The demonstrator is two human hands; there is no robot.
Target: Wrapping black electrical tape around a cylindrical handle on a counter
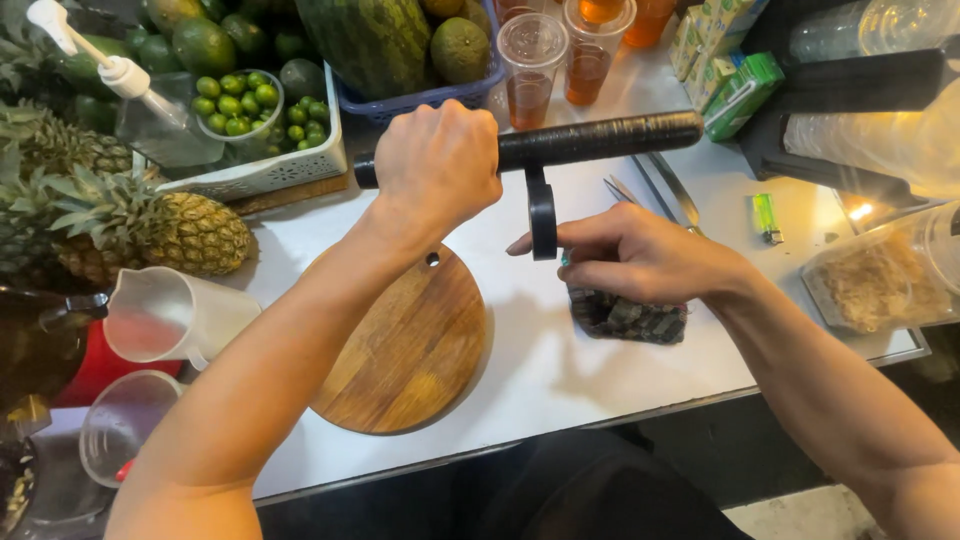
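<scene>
Roll of black bags (600, 140) held by left hand (435, 165), right hand (635, 255) pulling below.

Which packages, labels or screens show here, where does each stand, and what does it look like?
Green carton: top right, by the black bar's end; tilted box, green and white.
Carton stack: behind it at the top edge; small pale yellow-green boxes.
Clear tub: right table edge; rectangular, holding pale shreds.
No screens visible.

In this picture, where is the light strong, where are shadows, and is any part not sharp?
Head view: strong glare at the right edge near the clear plastic tub; the left hand and right hand cast soft shadows on the white table; the left edge is dark, corners slightly stretched; the centre is sharp.
</scene>
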